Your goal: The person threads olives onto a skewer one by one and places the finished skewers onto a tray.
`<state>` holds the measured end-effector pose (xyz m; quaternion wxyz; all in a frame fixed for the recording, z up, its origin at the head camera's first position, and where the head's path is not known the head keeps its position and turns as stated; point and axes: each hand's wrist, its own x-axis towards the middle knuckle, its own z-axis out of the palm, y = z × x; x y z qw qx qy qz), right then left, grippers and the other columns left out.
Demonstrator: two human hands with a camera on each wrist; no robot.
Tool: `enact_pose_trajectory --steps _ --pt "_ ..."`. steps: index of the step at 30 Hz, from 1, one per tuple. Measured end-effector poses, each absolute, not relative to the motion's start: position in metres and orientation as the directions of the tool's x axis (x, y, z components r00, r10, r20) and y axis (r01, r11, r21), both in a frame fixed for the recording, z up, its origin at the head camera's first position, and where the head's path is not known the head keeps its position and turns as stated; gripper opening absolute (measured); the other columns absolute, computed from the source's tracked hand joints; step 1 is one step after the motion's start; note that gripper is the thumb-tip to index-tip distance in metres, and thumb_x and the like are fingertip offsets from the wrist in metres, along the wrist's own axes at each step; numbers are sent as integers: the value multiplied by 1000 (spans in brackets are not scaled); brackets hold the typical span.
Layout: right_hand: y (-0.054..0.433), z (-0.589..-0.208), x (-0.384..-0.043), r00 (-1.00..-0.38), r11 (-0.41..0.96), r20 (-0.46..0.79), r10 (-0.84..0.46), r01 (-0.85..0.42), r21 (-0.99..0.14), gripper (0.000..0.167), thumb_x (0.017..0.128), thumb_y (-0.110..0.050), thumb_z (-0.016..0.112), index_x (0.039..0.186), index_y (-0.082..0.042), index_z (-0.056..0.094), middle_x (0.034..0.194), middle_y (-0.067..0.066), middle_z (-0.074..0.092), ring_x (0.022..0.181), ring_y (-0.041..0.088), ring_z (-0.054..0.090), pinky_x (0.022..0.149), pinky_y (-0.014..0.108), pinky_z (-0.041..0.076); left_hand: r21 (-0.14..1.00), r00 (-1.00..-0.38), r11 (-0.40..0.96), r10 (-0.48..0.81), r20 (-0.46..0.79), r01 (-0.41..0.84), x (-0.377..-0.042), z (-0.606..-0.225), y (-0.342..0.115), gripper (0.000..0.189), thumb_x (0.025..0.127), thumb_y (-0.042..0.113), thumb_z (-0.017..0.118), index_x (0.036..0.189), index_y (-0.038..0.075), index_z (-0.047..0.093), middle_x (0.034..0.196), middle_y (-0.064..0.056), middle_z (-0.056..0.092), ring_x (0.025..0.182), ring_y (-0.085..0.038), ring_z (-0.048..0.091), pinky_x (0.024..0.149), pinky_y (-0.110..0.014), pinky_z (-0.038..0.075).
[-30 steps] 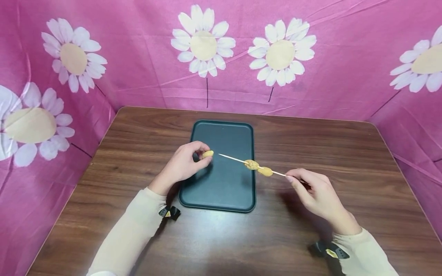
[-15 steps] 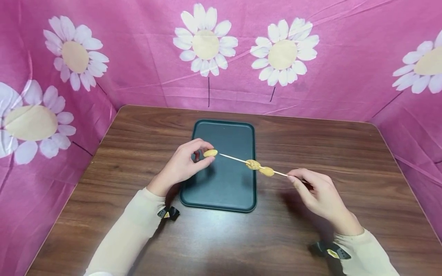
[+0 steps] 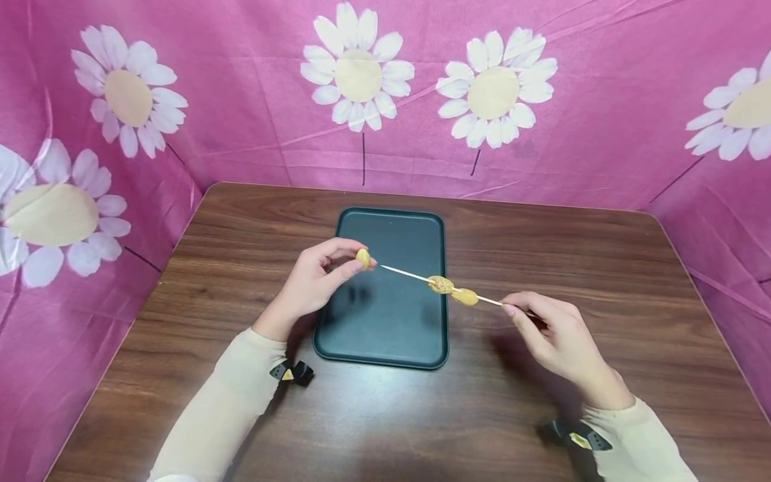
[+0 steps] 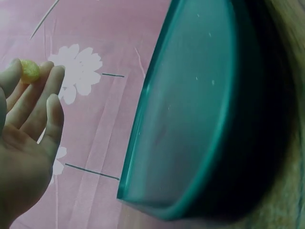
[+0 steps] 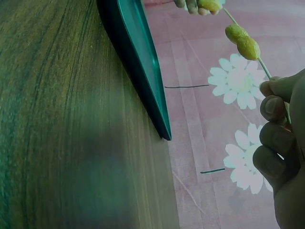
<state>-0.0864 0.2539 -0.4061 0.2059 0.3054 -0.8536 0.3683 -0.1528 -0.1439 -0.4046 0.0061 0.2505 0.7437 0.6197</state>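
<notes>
In the head view my left hand [image 3: 316, 278] pinches a small yellow oval food piece [image 3: 363, 258] between thumb and fingers, above the tray. The piece stands roughly on end. My right hand [image 3: 554, 338] grips the blunt end of a thin wooden skewer [image 3: 403, 273], its point toward the left hand. Two similar wrinkled yellow pieces are threaded midway along it, a front piece [image 3: 441, 285] and a rear piece [image 3: 465, 296]. A small gap parts the skewer tip from the held piece. In the left wrist view the piece [image 4: 30, 71] sits between thumb and fingertips.
A dark green rectangular tray [image 3: 385, 328] with a low rim lies on the brown wooden table [image 3: 241, 221], under the left hand and the skewer's front part. A pink cloth [image 3: 241, 87] printed with white daisies hangs behind and beside the table.
My left hand has turned the yellow piece from lying sideways to nearly upright and risen slightly. The right hand and skewer stay almost still.
</notes>
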Motion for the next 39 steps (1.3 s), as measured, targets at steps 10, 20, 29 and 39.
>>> enact_pose_trajectory --steps 10,20,29,39 --pt "253 -403 -87 -722 543 583 -373 -679 -494 7 102 -7 70 101 -3 76 82 0 72 74 -9 51 60 13 43 956 -896 -48 337 290 291 -151 -407 -145 31 102 8 75 123 -13 69 106 9 77 82 -8 66 72 -22 57" --pt "250 -400 -87 -712 527 591 -380 -692 -494 33 112 -30 60 100 -4 76 81 -2 70 72 -8 50 57 16 42 924 -861 -306 379 340 229 -152 -410 -142 33 98 -8 68 119 16 77 114 2 80 95 -8 75 81 -23 63" --pt "250 -398 -86 -709 518 587 -391 -697 -496 31 112 -28 61 100 -3 75 82 -2 70 72 -8 50 59 12 41 905 -842 -374 404 357 204 -151 -411 -140 34 99 -8 66 121 15 77 118 -1 80 99 -10 77 84 -26 65" --pt "250 -394 -84 -693 497 588 -417 -715 -492 25 111 -24 63 101 -5 76 85 -1 72 71 -6 51 57 14 42 915 -846 -370 425 323 163 -149 -412 -136 38 99 -12 62 120 16 77 119 -1 80 102 -12 78 89 -29 65"
